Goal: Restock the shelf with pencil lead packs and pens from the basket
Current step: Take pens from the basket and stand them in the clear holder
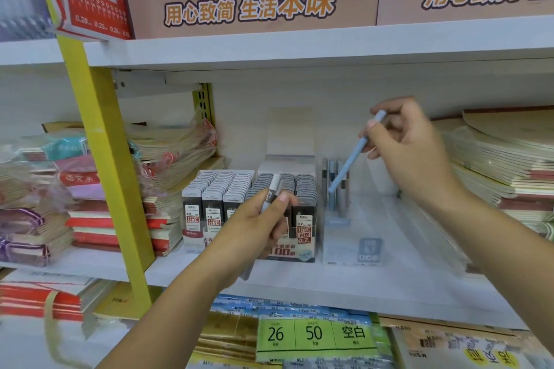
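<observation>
My right hand (pixel 410 147) pinches a light blue pen (pixel 353 156) near its top; the pen slants down-left, and its tip reaches into a clear display tray (pixel 353 237) where a few pens (pixel 334 186) stand at the back. My left hand (pixel 257 228) grips a grey and white pen (pixel 271 192) in front of the lead pack display box (pixel 248 204). Rows of 0.5 and 0.7 HB lead packs fill that box on the white shelf (pixel 299 281). No basket is in view.
Stacks of notebooks (pixel 90 198) lie left of the box, beyond a yellow upright (pixel 105 159). More notebook stacks (pixel 503 165) sit at the right. Brown cartons (pixel 248 0) stand on the shelf above, and packaged paper goods (pixel 314 335) lie below.
</observation>
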Tool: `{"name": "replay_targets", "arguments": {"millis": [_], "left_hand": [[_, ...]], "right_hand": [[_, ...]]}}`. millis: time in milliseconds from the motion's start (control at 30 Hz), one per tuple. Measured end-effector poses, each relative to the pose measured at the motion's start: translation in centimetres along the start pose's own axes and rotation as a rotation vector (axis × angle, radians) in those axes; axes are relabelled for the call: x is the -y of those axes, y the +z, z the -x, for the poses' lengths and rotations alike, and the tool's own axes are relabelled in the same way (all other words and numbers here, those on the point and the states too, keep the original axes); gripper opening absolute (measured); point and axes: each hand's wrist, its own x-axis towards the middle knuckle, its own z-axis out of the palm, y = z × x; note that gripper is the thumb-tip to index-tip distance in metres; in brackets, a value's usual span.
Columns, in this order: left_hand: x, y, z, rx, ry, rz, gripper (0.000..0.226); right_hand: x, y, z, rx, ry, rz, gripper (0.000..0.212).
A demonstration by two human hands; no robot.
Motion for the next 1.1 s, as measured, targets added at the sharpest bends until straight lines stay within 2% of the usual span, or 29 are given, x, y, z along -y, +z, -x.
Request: {"name": "replay_targets", "arguments": {"millis": [67, 100, 200, 433, 633, 800, 867, 1000, 1100], "left_hand": [[-0.1, -0.3, -0.1, 0.013, -0.056, 0.074, 0.035], [-0.1, -0.4, -0.2, 0.030, -0.073, 0.120, 0.033], [-0.1, -0.5, -0.3, 0.052, -0.037, 0.158, 0.011], [0.3, -0.4, 0.0, 0.015, 0.093, 0.106, 0.019], [-0.2, -0.8, 0.1, -0.002, 0.112, 0.035, 0.020], [0.0, -0.9, 0.3, -0.026, 0.122, -0.022, 0.020], [0.1, -0.9, 0.2, -0.022, 0.106, 0.027, 0.022], [-0.1, -0.9, 0.3, 0.003, 0.059, 0.129, 0.024], [-0.4, -0.6, 0.4, 0.053, 0.022, 0.210, 0.021]], "right_hand": [[-1.1, 0.7, 0.1, 0.113, -0.034, 0.233, 0.011], [-1.6, 1.1, 0.3, 0.166, -0.064, 0.333, 0.012], [-2.7, 1.9, 0.9, 0.255, -0.155, 0.496, 0.013], [-4.2, 2.5, 1.3, 0.307, -0.141, 0.596, 0.016], [-4.5, 2.8, 1.0, 0.309, -0.104, 0.619, 0.020], [-4.7, 3.4, 0.4, 0.207, -0.272, 0.774, 0.020], [-5.0, 3.5, 0.1, 0.193, -0.257, 0.832, 0.021], [-5.6, 3.4, 0.2, 0.271, -0.126, 0.890, 0.022], [-4.3, 3.1, 0.9, 0.194, -0.159, 0.795, 0.021]]}}
